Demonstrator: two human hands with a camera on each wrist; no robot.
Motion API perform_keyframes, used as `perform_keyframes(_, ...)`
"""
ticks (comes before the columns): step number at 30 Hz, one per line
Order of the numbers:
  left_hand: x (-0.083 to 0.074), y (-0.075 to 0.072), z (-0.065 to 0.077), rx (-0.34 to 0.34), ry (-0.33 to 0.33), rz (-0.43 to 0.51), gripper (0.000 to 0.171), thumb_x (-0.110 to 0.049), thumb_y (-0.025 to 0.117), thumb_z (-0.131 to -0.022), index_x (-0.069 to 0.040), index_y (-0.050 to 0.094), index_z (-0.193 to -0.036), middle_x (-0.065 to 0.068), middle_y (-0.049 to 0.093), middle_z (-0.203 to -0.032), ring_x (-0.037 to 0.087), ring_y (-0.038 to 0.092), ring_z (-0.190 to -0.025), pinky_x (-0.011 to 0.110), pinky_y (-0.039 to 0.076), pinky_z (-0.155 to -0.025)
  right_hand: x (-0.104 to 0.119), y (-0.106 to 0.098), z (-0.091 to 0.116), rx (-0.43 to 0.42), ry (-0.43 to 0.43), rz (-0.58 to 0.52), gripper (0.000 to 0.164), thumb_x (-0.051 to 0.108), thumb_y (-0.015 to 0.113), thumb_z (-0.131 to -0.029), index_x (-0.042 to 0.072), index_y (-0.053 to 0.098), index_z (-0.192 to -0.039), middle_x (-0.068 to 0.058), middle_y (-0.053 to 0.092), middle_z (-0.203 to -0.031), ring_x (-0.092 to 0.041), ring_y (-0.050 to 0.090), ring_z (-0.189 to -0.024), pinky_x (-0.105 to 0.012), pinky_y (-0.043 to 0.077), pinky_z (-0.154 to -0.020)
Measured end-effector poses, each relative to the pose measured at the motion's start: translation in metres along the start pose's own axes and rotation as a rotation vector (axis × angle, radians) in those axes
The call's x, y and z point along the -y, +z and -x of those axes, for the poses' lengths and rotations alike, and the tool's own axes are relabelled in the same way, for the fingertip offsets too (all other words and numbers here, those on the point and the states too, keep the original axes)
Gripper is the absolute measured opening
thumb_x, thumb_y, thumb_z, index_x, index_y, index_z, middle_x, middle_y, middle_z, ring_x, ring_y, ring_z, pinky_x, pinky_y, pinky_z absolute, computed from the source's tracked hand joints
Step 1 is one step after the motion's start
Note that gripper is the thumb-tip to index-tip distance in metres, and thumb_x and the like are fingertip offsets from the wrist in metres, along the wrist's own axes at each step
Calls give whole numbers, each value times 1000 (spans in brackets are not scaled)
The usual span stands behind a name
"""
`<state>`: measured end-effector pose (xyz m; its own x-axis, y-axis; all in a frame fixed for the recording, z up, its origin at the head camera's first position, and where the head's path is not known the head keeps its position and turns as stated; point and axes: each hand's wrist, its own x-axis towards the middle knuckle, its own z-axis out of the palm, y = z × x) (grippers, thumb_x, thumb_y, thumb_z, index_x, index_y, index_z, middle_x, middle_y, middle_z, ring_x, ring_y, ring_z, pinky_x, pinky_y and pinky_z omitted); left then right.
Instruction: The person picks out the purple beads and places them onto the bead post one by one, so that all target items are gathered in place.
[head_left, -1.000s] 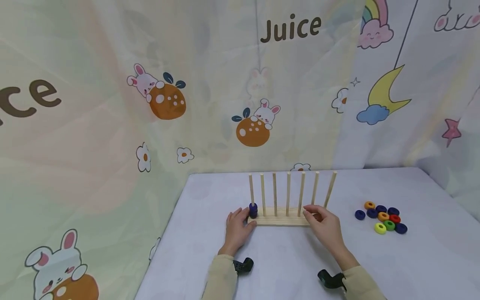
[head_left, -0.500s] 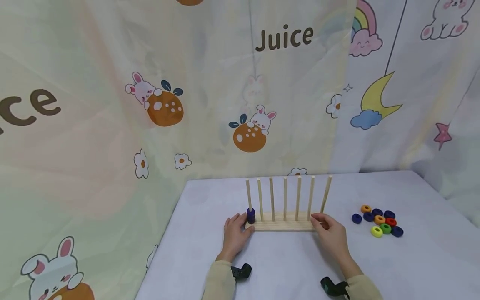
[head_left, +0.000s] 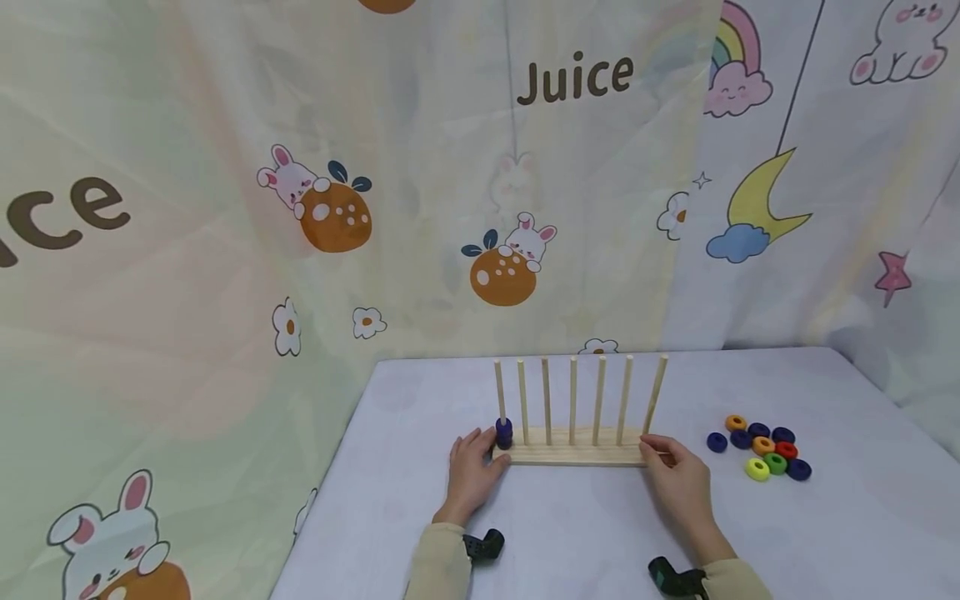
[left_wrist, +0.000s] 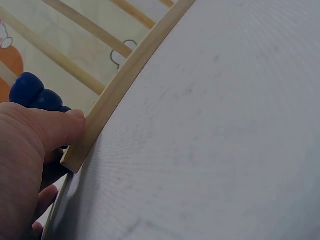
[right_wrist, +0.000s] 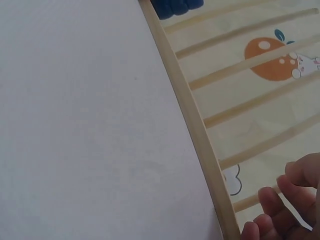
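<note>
A wooden peg stand with a row of several upright pegs sits on the table. Dark blue rings are stacked on its leftmost peg. My left hand grips the stand's left end beside these rings; in the left wrist view the thumb lies against the front of the base. By the rightmost peg, my right hand is close to the base's right end. Its fingers are loosely bent in the right wrist view, with nothing between them and the thumb.
To the right of the stand lies a loose group of rings: dark blue, orange, red, green and yellow. A printed curtain hangs behind the white table.
My right hand has slid rightward along the stand, from among the right-hand pegs to the base's right end. My left hand keeps its place, and the head view has tilted slightly.
</note>
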<state>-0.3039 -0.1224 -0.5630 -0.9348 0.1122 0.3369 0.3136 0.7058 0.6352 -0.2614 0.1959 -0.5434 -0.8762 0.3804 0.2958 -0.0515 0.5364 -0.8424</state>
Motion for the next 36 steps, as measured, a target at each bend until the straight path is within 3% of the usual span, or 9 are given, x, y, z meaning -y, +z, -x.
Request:
perform_keyframes(13, 1, 2, 1, -14, 13, -9, 53, -26, 71, -87, 1, 59, -132, 12, 61, -133, 34, 47, -132, 57, 20, -114, -14, -17, -10, -75, 191, 29, 33, 36, 55, -98, 13, 70, -114, -6, 67, -105, -15, 52, -77, -19, 42, -54)
perform_keyframes(24, 0, 2, 1, -37, 33, -19, 53, -23, 72, -85, 2, 60, -130, 13, 62, -131, 35, 48, -130, 59, 21, -113, -28, -32, -22, -174, 180, 71, 28, 29, 60, -96, 11, 69, -116, -6, 64, -104, -15, 50, -74, -18, 38, -57)
perform_keyframes(29, 0, 1, 0, -18, 13, -24, 53, -24, 71, -86, 1, 59, -131, 12, 61, -133, 33, 46, -132, 57, 19, -114, -33, -37, -26, -218, 164, 74, 28, 24, 63, -94, 10, 69, -117, -6, 64, -109, -9, 51, -70, -13, 38, -56)
perform_keyframes(36, 1, 2, 0, -38, 41, -32, 53, -25, 71, -85, 1, 60, -130, 12, 62, -131, 34, 48, -130, 59, 22, -113, -40, -42, -31, -226, 188, 85, 31, 23, 63, -94, 10, 68, -121, -7, 61, -114, -10, 49, -68, -16, 36, -55)
